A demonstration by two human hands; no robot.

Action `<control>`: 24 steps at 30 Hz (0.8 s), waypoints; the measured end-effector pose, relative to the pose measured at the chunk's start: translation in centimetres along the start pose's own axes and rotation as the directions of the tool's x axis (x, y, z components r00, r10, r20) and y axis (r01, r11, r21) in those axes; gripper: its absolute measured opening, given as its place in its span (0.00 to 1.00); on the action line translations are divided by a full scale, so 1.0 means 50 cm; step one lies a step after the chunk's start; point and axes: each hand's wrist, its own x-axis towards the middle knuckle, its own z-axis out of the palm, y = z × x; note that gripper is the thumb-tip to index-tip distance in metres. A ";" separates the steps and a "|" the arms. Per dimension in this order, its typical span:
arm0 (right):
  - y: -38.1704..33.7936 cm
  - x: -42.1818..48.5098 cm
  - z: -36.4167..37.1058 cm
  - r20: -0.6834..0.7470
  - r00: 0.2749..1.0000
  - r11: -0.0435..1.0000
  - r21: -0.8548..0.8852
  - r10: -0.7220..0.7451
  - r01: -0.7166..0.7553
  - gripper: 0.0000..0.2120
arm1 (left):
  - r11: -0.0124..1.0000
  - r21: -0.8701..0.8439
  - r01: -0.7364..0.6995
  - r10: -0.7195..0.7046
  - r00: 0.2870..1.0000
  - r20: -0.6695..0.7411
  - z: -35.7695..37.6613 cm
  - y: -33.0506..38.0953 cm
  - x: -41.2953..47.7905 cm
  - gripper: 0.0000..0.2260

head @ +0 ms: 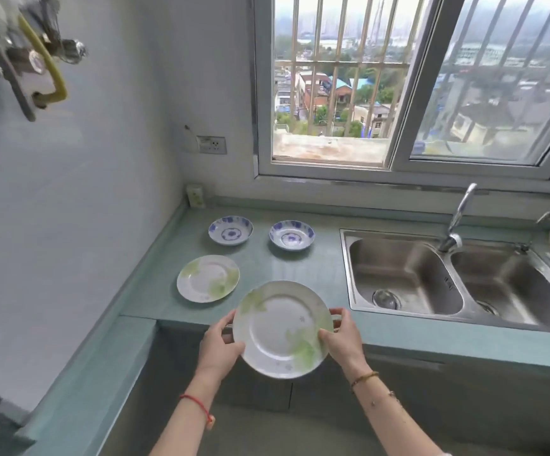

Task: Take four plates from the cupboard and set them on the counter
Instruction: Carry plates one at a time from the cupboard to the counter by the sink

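Note:
I hold a white plate with green leaf print (280, 329) in both hands, tilted toward me, over the front edge of the teal counter (260, 268). My left hand (219, 345) grips its left rim and my right hand (341, 337) grips its right rim. On the counter lie a matching green-leaf plate (208, 278) at the left and two smaller blue-patterned dishes (231, 230) (292, 239) farther back, side by side. The cupboard is out of view.
A steel double sink (457, 281) with a tap (457, 218) fills the counter's right side. A barred window (398, 80) stands behind it. A wall with a socket (213, 145) is at the left, and a gas pipe fitting (37, 54) hangs high up.

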 end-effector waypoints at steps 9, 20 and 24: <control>-0.021 0.304 0.050 0.054 0.996 0.990 -0.126 0.071 -0.064 0.20 | 0.993 -0.010 0.118 -0.118 0.993 0.011 0.094 0.030 0.286 0.36; 0.034 0.475 0.140 0.029 0.973 0.950 -0.228 0.228 -0.215 0.24 | 0.978 0.128 0.165 -0.172 0.984 0.047 0.140 -0.035 0.477 0.37; 0.047 0.507 0.159 -0.001 0.968 0.936 -0.256 0.251 -0.243 0.24 | 0.971 0.168 0.170 -0.184 0.980 0.071 0.147 -0.053 0.516 0.37</control>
